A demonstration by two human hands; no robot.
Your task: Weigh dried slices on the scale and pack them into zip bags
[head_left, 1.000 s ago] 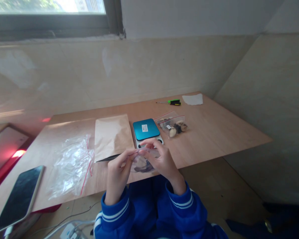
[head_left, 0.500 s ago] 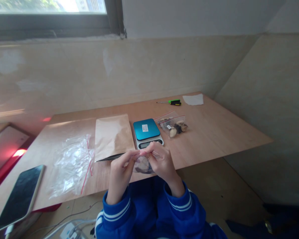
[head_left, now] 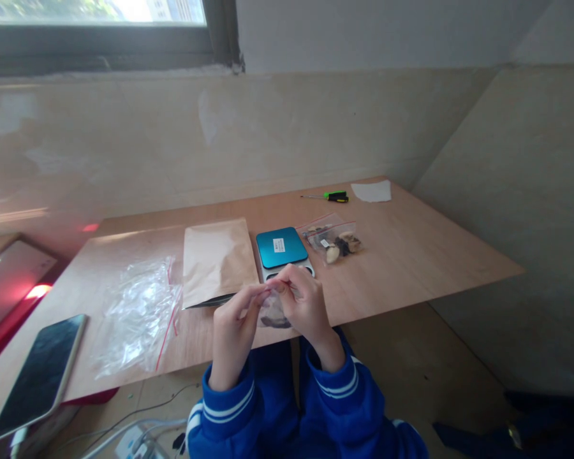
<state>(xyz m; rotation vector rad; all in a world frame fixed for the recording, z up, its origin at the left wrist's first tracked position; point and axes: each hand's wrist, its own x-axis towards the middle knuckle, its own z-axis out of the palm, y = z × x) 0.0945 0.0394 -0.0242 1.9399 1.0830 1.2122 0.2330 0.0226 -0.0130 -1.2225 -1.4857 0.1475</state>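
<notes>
Between my hands hangs a clear zip bag [head_left: 273, 313] with pale and dark dried pieces in it, at the table's front edge. My left hand [head_left: 236, 319] pinches the bag's top edge from the left. On the right, the fingers of my right hand [head_left: 303, 303] are closed on the same edge, close to the left fingertips. Just beyond them is a digital scale with a blue top plate [head_left: 281, 247]; its display is partly hidden by my right hand. A brown paper pouch [head_left: 220, 258] lies left of the scale, its dark opening toward me.
Two filled zip bags [head_left: 339, 243] lie right of the scale. Behind them are a green-black screwdriver [head_left: 332, 196] and a white paper piece [head_left: 372, 190]. Left are clear empty bags [head_left: 136, 319] and a phone [head_left: 38, 376] on a cable. A power strip [head_left: 138, 443] sits below the table.
My right hand has shifted slightly left and up along the bag's top edge. The bag has moved a little left with it. My left hand stays nearly in place.
</notes>
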